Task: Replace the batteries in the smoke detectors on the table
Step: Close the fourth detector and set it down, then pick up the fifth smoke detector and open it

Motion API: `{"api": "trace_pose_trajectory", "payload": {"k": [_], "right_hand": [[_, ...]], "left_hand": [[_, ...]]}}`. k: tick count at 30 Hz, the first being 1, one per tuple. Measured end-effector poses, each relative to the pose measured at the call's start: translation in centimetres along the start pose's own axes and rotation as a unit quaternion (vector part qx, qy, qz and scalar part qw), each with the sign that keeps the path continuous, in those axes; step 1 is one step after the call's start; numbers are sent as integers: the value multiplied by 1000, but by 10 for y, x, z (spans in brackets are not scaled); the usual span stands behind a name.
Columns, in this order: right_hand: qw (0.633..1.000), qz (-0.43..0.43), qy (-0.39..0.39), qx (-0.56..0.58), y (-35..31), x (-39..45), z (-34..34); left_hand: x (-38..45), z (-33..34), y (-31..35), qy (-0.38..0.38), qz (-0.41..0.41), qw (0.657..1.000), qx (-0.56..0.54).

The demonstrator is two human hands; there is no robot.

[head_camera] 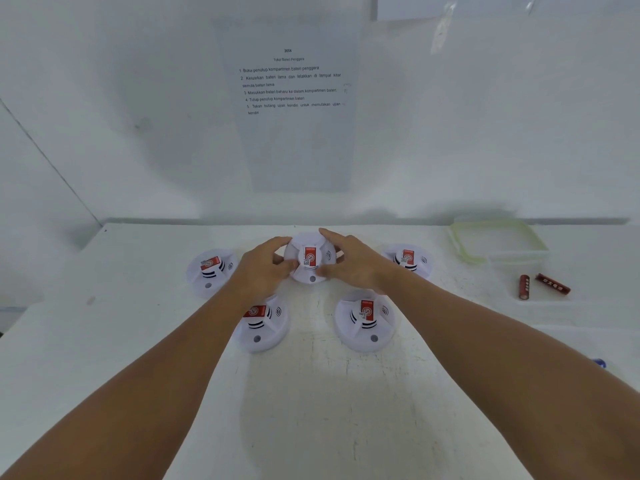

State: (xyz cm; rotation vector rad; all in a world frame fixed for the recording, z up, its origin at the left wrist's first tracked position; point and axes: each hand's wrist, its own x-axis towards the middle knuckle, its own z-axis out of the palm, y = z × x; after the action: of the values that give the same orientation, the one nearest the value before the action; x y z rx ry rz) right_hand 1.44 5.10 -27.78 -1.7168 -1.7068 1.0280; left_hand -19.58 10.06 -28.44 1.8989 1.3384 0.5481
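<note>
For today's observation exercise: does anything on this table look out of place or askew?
Only mildly: two red batteries lie loose at odd angles on the table, outside the clear container. The five detectors sit upright; both hands grip the middle detector.

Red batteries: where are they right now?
In the head view, two red batteries lie on the table's right side, just in front of the clear container, right of the smoke detectors.

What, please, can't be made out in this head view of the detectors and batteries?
- Middle detector: its sides are covered by the left hand and right hand.
- Every detector's battery compartment: out of sight, only the tops show.
- Battery and battery: lettering too small to read.
- Blue thing: mostly hidden by the right forearm.
- Container: contents too faint to tell.
</note>
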Motion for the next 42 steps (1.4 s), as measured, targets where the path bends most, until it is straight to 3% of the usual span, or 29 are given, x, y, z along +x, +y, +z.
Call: {"api": "trace_pose_trajectory", "payload": {"k": [9, 14, 20, 24, 28, 32, 38, 40, 42], "right_hand": [[997, 23, -7, -72, -3, -3, 4], [990, 25, -2, -137, -11, -11, 1], [981, -6, 182, -63, -3, -46, -34], [957, 86, 277, -26, 26, -65, -71], [951, 202, 229, 48, 55, -83, -89], [943, 209, 208, 154, 67, -92, -93], [939, 203, 196, 197, 71, -94, -97], [936, 197, 198, 213, 73, -94, -99], [927, 196, 206, 246, 74, -93, -101]], "left_hand": [[-1, -4, 4, -33, -67, 996, 51], [-4, -7, 14, -37, -66, 992, 99], [-6, 13, 39, 58, 3, 988, 144], [-5, 50, 84, -57, 74, 978, 186], [3, 94, 124, -154, 113, 943, 274], [17, 122, 147, -197, 107, 918, 328], [31, 135, 168, -237, 94, 871, 421], [33, 133, 170, -230, 89, 880, 407], [34, 127, 168, -210, 90, 912, 342]]}}
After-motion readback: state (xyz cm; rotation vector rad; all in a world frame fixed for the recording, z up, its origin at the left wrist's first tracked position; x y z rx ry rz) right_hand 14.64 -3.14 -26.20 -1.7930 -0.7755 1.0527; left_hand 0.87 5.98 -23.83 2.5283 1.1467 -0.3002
